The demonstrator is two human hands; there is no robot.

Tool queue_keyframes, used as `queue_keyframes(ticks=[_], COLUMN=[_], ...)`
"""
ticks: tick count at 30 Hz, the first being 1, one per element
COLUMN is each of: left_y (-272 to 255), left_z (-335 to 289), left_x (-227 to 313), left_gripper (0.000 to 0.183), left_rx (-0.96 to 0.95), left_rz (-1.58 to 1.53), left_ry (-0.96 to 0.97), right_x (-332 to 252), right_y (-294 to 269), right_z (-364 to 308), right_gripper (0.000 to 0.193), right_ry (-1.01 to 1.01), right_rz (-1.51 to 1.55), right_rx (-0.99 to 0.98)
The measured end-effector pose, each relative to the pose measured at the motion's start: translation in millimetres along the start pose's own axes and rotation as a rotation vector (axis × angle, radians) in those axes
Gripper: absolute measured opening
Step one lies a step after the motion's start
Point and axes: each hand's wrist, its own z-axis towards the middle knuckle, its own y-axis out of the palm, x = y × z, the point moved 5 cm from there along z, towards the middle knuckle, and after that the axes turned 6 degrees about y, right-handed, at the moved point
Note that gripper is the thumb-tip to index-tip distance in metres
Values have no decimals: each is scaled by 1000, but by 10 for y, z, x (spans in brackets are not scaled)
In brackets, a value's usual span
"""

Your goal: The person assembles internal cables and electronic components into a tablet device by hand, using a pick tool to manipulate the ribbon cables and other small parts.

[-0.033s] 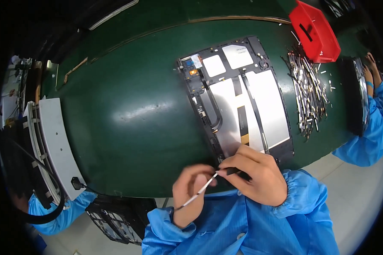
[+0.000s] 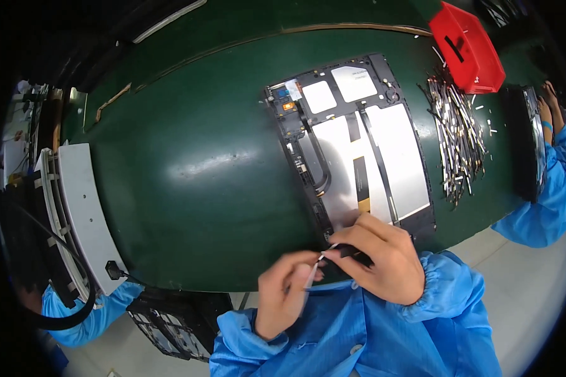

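Observation:
My left hand [image 2: 284, 290] is closed, thumb and fingers pinched around a thin white-and-dark strip [image 2: 316, 269], which motion partly smears. My right hand [image 2: 383, 259] pinches the strip's upper end between thumb and forefinger. Something black shows under its curled fingers, its kind unclear. Both hands are at the table's front edge, over the near end of an opened flat electronic device [image 2: 399, 151]. The device has a black frame, silver plates, dark ribbon cables and small boards along its left side. My right hand hides its near left corner.
A pile of thin white-and-dark strips [image 2: 456, 135] lies right of the device, below a red bin [image 2: 468, 50]. Grey-white equipment [image 2: 85, 213] stands at the left with a black cable. Black panels [image 2: 176, 323] sit below the table edge. Another person's hands [image 2: 546, 113] are at far right.
My left hand has shifted slightly up and right. The strip, which trailed across that hand to the wrist, now shows only as a shorter, blurred length between the hands.

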Motion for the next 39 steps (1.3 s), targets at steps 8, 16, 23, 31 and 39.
queue_keyframes(ticks=[8,16,23,31,39], left_y=[-29,95,263,434,263], left_z=[-95,109,298,428,561], left_x=[-25,203,481,720,707], left_gripper=[24,17,24,23,16], left_rx=[-63,-82,-101,-134,-178], left_rz=[187,100,370,825,650], left_ry=[-99,135,483,909,824], right_x=[26,-45,-37,177,625], right_y=[-6,-131,-250,-1819,-2105], right_z=[-38,-38,-149,25,280], right_gripper=[20,21,39,11,33], right_ry=[5,152,-190,-98,122], right_rz=[-79,269,225,-130,-240], right_rx=[130,57,135,1048,823])
